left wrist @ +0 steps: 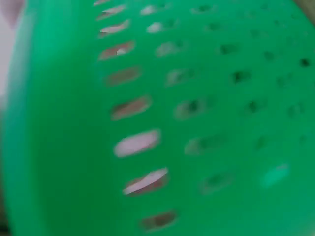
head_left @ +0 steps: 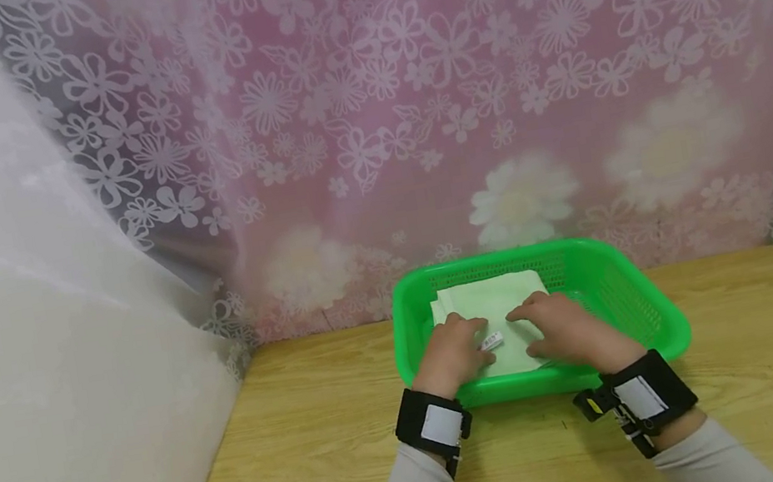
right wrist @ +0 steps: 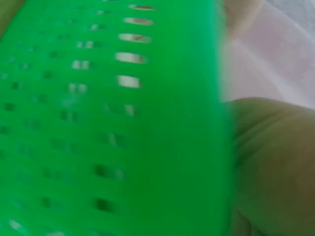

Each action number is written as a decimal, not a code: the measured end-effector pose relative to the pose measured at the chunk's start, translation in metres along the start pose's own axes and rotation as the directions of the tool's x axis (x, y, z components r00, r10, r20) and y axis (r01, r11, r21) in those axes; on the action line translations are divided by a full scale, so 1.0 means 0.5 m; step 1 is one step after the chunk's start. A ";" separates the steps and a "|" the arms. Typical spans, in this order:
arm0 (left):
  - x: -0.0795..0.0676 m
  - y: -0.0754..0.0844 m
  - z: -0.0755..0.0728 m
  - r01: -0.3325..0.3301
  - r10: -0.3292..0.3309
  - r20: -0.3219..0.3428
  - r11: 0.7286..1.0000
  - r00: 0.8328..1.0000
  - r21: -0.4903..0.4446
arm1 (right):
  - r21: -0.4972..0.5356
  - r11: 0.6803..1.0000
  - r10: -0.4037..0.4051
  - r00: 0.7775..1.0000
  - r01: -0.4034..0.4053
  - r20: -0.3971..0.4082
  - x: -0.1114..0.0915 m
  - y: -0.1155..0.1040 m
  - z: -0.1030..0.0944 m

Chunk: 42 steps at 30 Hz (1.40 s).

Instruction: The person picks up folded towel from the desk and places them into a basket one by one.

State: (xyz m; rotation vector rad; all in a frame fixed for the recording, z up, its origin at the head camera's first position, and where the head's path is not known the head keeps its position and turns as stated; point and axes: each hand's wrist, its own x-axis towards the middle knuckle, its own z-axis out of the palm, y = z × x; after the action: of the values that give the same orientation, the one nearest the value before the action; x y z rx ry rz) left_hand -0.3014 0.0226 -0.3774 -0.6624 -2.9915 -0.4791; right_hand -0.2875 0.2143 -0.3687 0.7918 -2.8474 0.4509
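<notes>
A pale, folded cloth (head_left: 494, 300) lies inside a green plastic basket (head_left: 531, 385), with a small white printed tag (head_left: 492, 341) on its top. My left hand (head_left: 451, 353) reaches over the basket's near rim onto the cloth's left part, fingers loosely bent beside the tag. From the other side, my right hand (head_left: 571, 330) extends over the cloth's right part, thumb and fingers apart. Both wrist views are mostly filled by the blurred, slotted basket wall (left wrist: 64, 123). Part of the right hand (right wrist: 275, 162) shows past the rim in the right wrist view.
The basket stands on a wood-grain table (head_left: 313, 446), close to a pink floral curtain (head_left: 417, 143) at the back. White sheeting (head_left: 44, 329) hangs along the left side. Each wrist wears a black strap (head_left: 649, 391) with a small device.
</notes>
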 end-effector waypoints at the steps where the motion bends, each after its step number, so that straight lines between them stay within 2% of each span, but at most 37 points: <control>1: 0.001 0.001 0.004 -0.007 0.007 0.019 1.000 1.000 0.019 | -0.002 1.000 -0.002 1.000 0.002 0.018 0.000 0.001 0.005; 6: 0.005 0.005 0.014 -0.053 0.047 0.062 0.995 0.997 0.087 | 0.004 1.000 -0.007 0.999 0.006 0.054 -0.001 0.007 0.020; 12: 0.008 0.010 0.016 -0.053 0.046 0.085 0.996 0.995 0.076 | 0.017 1.000 -0.007 0.997 0.006 0.073 -0.003 0.014 0.020; 22: 0.009 0.017 0.014 -0.048 0.042 0.076 0.996 0.996 0.079 | 0.040 0.999 -0.011 0.996 0.007 0.084 -0.004 0.018 0.017; 42: 0.007 0.003 0.020 -0.033 0.029 0.076 0.998 0.997 0.049 | 0.025 1.000 -0.011 0.996 0.008 0.092 0.003 0.010 0.026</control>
State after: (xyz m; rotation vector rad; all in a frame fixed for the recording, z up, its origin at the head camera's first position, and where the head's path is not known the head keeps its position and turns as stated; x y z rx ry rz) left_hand -0.3035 0.0284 -0.3861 -0.7376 -3.0467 -0.3848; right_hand -0.2924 0.2133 -0.3818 0.8515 -2.9261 0.4600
